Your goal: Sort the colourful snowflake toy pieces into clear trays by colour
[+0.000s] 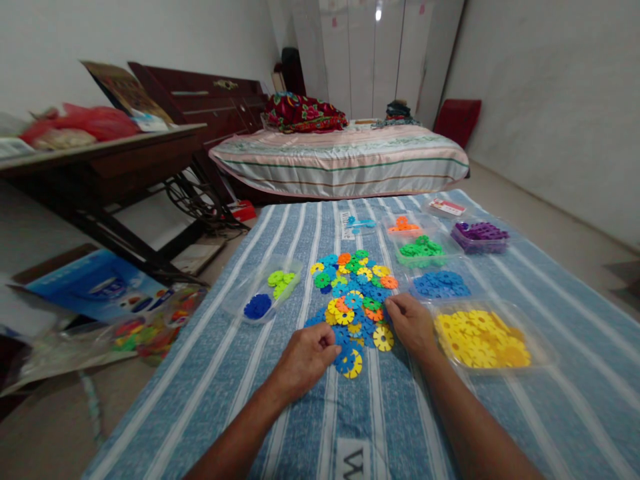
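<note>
A loose heap of notched plastic snowflake discs [354, 301], in blue, yellow, orange and green, lies on the striped cloth between my hands. At the heap's lower left edge, my left hand [306, 357] is closed, thumb and fingers drawn together; what they hold, if anything, is hidden. My right hand [414, 325] touches or nearly touches the heap's right edge, its fingers pinched, and I cannot make out anything in them. A yellow disc [383, 338] lies just left of that hand. Close by on the right, yellow discs [483, 339] fill a clear plastic tub [544, 352].
Clear tubs behind it hold blue discs [440, 284], green discs [421, 249], orange discs [403, 225] and purple discs [480, 233]. Left of the heap, another tub [234, 304] contains lime and dark blue discs. A bed [340, 160] stands beyond; a sewing-machine table [110, 157] is at left.
</note>
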Motion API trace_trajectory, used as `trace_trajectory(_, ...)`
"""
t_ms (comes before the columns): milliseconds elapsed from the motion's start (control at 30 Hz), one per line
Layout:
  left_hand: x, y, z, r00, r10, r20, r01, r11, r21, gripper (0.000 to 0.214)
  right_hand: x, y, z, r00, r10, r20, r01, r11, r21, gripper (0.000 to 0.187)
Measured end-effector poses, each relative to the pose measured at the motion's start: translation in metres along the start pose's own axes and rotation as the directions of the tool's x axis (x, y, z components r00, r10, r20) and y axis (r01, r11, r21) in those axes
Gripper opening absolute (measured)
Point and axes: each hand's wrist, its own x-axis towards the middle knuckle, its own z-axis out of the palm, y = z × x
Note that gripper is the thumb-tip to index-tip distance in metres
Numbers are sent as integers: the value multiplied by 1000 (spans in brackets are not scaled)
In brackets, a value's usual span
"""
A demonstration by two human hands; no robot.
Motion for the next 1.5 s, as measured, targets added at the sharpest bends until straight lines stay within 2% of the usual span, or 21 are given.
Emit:
trace_trajectory(667, -1, -10, 2, 999, 18, 27, -18, 1000, 0, 16, 0, 1, -1, 1000, 24, 8, -24, 1000, 16, 33)
trace_trajectory(1500, -2, -13, -2, 1000, 1, 23, 0, 999, -54, 15, -1, 2, -2, 999, 30, 13, -30, 1000, 8, 34)
